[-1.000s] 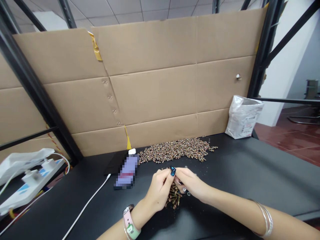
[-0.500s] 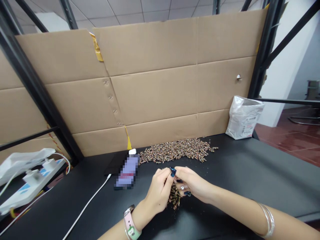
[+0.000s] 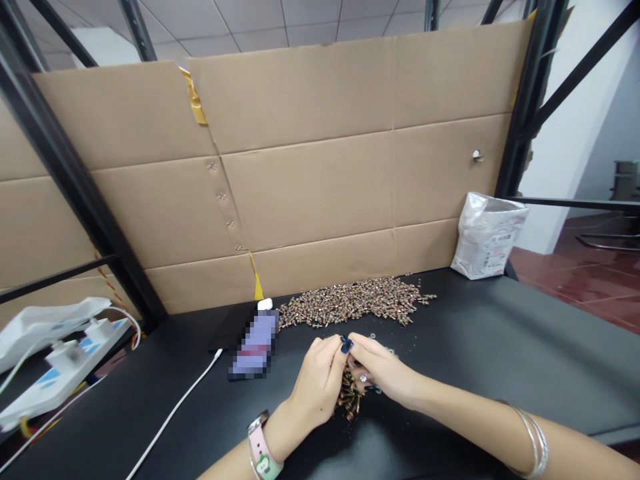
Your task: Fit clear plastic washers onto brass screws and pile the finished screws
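Note:
My left hand (image 3: 318, 379) and my right hand (image 3: 387, 371) meet above the black table, thumb tips side by side. The fingers of both are closed in a pinch; what they hold is hidden between them. A small heap of brass-coloured screws (image 3: 350, 400) lies right under the fingers, partly covered by them. Beside the right hand, small pale rings like washers (image 3: 373, 336) show on the table. Farther back, a long pile of similar screws (image 3: 350, 301) spreads along the cardboard.
A cardboard wall (image 3: 310, 180) closes off the back of the black table (image 3: 480, 373). To the left lie a blurred-out phone (image 3: 255, 343), a white cable (image 3: 175, 412) and a power strip (image 3: 65, 370). At the back right stands a white plastic bag (image 3: 487, 237).
My right hand has shifted slightly and its fingers have curled further in, uncovering pale rings behind it. My left hand has hardly moved.

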`<state>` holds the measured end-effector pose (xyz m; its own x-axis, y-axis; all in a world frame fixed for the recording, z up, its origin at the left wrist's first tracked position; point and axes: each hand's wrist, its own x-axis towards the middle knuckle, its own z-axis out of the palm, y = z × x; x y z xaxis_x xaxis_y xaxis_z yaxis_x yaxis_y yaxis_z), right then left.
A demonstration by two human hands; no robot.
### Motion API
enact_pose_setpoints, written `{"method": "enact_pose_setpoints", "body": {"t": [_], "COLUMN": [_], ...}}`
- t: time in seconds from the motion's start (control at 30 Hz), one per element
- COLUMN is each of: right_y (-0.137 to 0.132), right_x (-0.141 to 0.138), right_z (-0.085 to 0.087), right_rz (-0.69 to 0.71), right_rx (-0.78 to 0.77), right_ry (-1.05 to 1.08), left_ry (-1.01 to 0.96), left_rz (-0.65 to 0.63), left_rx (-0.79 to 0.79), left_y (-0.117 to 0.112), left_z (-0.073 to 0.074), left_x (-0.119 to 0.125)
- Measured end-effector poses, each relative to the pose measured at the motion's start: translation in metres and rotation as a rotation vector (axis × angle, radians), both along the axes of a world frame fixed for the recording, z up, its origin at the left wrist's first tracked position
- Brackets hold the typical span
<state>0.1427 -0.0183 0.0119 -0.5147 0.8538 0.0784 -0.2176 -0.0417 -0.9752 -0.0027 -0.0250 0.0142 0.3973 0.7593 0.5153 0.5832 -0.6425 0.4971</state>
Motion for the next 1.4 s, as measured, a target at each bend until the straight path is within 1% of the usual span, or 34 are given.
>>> {"method": "enact_pose_setpoints", "body": {"t": [0.1, 0.2, 0.27, 0.3, 0.37, 0.43, 0.47, 0.5, 0.6, 0.7, 0.8, 1.03, 1.2, 1.4], "right_y": [-0.001, 0.0, 0.003, 0.006, 0.016, 0.028, 0.034, 0.041, 0.06, 0.075, 0.087, 0.106, 0.111, 0.114], "right_x": [0.001, 0.007, 0.015, 0.019, 0.03, 0.041, 0.046, 0.049, 0.053, 0.048, 0.039, 0.019, 0.019, 0.02], "right_z": [-0.001, 0.007, 0.016, 0.019, 0.023, 0.021, 0.018, 0.015, 0.004, -0.002, -0.003, -0.012, -0.018, -0.02], "right_rz": [-0.013, -0.114, -0.176, -0.191, -0.182, -0.12, -0.089, -0.096, -0.277, -0.467, -0.554, -0.602, -0.595, -0.6], "right_rx": [0.158, 0.424, 0.636, 0.74, 0.914, 0.992, 1.007, 1.018, 1.067, 1.13, 1.167, 1.172, 1.164, 1.137], "right_ry": [-0.026, -0.248, -0.409, -0.481, -0.62, -0.75, -0.796, -0.828, -0.908, -1.005, -1.034, -1.009, -0.977, -0.916], "left_ry": [-0.131, -0.265, -0.298, -0.275, -0.133, 0.075, 0.17, 0.246, 0.369, 0.405, 0.378, 0.325, 0.325, 0.323], "left_rz": [-0.04, -0.074, -0.022, 0.022, 0.112, 0.189, 0.223, 0.252, 0.317, 0.378, 0.415, 0.403, 0.386, 0.366], "left_rx": [-0.095, -0.209, -0.234, -0.23, -0.202, -0.148, -0.116, -0.085, -0.039, -0.038, -0.033, -0.014, -0.02, -0.04], "left_y": [-0.001, -0.001, 0.002, 0.003, 0.007, 0.01, 0.01, 0.011, 0.01, 0.009, 0.009, 0.009, 0.01, 0.009], "left_z": [0.002, 0.004, 0.004, 0.004, 0.004, 0.003, 0.003, 0.003, 0.001, 0.001, 0.002, 0.003, 0.002, 0.002], "left_x": [0.004, 0.005, 0.003, 0.001, -0.004, -0.008, -0.009, -0.01, -0.01, -0.01, -0.011, -0.013, -0.013, -0.011]}}
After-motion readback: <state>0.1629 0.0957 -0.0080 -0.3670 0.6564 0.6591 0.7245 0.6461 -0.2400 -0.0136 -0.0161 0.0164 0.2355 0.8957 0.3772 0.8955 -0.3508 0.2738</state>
